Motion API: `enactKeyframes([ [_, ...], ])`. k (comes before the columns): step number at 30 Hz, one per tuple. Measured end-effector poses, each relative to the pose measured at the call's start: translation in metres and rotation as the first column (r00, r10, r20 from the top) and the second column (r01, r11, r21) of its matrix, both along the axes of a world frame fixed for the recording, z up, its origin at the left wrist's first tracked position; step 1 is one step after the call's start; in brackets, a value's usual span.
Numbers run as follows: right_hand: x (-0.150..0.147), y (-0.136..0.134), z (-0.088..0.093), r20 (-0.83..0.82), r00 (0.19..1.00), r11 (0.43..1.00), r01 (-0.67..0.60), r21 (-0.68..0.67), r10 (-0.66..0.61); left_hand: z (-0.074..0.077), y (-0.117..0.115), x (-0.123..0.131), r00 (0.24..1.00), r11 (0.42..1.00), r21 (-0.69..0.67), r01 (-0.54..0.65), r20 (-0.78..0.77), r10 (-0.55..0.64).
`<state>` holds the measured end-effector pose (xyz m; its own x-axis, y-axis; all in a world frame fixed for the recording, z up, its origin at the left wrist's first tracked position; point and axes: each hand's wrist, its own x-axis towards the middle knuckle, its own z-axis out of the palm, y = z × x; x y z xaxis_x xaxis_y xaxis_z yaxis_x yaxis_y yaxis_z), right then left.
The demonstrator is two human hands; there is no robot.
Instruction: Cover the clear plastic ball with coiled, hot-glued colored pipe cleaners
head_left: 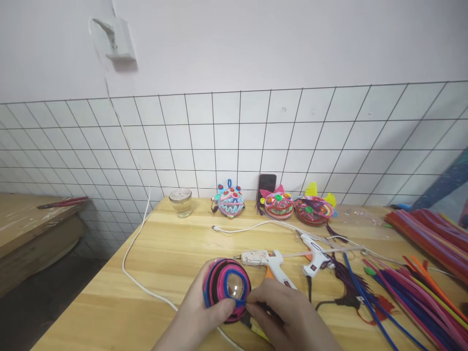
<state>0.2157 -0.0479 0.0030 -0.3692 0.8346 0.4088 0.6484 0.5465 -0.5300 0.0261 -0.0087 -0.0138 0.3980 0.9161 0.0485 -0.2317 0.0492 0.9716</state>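
My left hand (200, 303) is wrapped round a clear ball (220, 282) covered in coiled pink, black and blue pipe cleaners, its thumb pressing on the near side. A round patch of bare clear surface shows inside a blue ring on the ball's front. Against the ball's right side, my right hand (290, 312) is closed in a pinch at the end of the blue pipe cleaner (240, 303). Just beyond my hands lies a white hot glue gun (261, 258), its nozzle pointing left. Something yellow and dark sits partly hidden beneath my right hand.
A second glue gun (316, 256) lies behind, right. Bundles of pipe cleaners (420, 302) cover the right side. Along the wall stand a glass jar (182, 202), a blue decorated ball (229, 201), two more decorated balls (278, 204) and a phone (266, 183). A white cable (133, 278) crosses the table.
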Motion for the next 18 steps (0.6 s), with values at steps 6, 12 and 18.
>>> enactKeyframes([
  [6,0.002,0.0,-0.003,0.098,0.995,0.995,-0.043,0.093,0.033,0.002,0.0,0.002,0.998,0.998,0.019,0.055,0.026,-0.055],
  [12,0.002,0.001,-0.002,0.175,0.984,0.995,-0.043,0.086,0.027,0.0,0.0,0.002,0.996,0.995,-0.067,0.078,0.059,-0.074],
  [18,0.002,0.0,0.001,0.179,0.983,0.997,-0.048,0.054,0.038,-0.01,0.0,0.003,1.0,0.999,-0.031,-0.023,-0.013,0.023],
])
